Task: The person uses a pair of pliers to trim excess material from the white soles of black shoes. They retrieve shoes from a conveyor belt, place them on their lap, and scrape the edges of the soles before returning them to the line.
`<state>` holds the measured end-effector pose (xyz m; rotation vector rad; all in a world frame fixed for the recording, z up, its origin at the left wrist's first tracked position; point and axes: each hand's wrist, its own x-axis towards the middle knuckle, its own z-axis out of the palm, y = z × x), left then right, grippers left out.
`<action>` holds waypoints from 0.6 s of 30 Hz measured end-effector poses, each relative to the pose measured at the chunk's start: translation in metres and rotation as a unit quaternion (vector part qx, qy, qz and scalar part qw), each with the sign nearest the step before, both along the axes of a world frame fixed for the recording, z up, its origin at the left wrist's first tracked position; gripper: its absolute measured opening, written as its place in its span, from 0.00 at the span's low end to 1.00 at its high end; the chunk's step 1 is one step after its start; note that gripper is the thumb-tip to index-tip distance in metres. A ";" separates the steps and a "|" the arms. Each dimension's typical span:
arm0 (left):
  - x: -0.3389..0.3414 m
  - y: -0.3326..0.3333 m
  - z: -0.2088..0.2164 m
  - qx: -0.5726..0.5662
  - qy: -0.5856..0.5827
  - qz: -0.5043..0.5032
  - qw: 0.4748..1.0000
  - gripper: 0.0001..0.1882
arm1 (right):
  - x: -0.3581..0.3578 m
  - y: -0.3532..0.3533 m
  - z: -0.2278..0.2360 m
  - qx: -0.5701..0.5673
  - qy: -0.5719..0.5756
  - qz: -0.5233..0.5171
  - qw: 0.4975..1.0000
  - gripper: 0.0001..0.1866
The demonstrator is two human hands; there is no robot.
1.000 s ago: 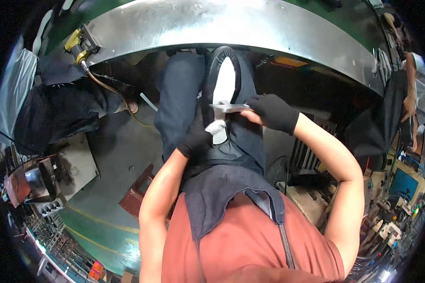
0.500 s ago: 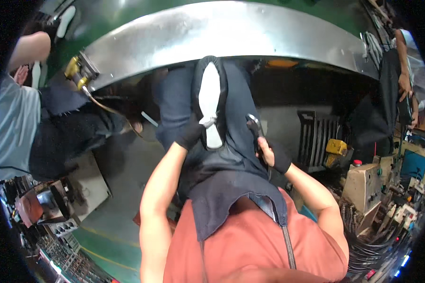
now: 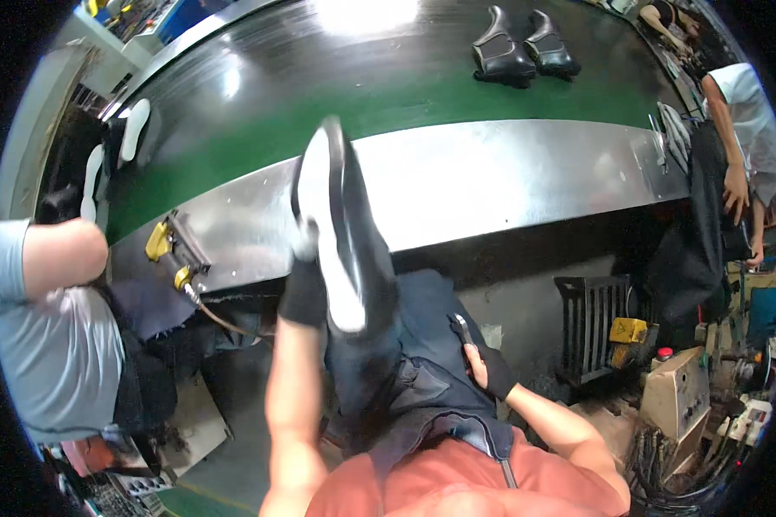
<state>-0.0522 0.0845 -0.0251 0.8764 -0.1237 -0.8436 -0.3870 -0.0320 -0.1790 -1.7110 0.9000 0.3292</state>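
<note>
My left hand, in a black fingerless glove and smeared by motion, grips the edge of a black boot upturned over my lap. The boot's white sole board faces up and left, and its toe reaches over the metal bench edge. My right hand, gloved likewise, is closed around a small dark hand tool with a shiny metal end. It rests by my right thigh, apart from the boot. The tool's exact kind is unclear.
Two black ankle boots stand on the dark green conveyor belt. A yellow air tool with a hose lies on the bench at left. Co-workers sit at left and right. A machine control box stands at lower right.
The boot has risen from my lap, moving forward and left in my left hand, and has tilted. My right hand stays low with its tool. The view now takes in more of the belt.
</note>
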 end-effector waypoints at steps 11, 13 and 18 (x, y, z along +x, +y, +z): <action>0.082 -0.006 -0.048 0.139 -0.229 -0.325 0.907 0.25 | 0.111 -0.058 0.023 0.012 -0.010 0.138 0.990 0.28; 0.051 0.037 -0.064 0.080 -0.148 -0.393 0.904 0.19 | 0.110 -0.061 0.025 0.040 0.023 0.139 0.989 0.28; -0.012 0.127 -0.118 0.356 -0.079 -0.535 0.762 0.18 | 0.108 -0.060 0.034 0.048 -0.015 0.153 0.987 0.27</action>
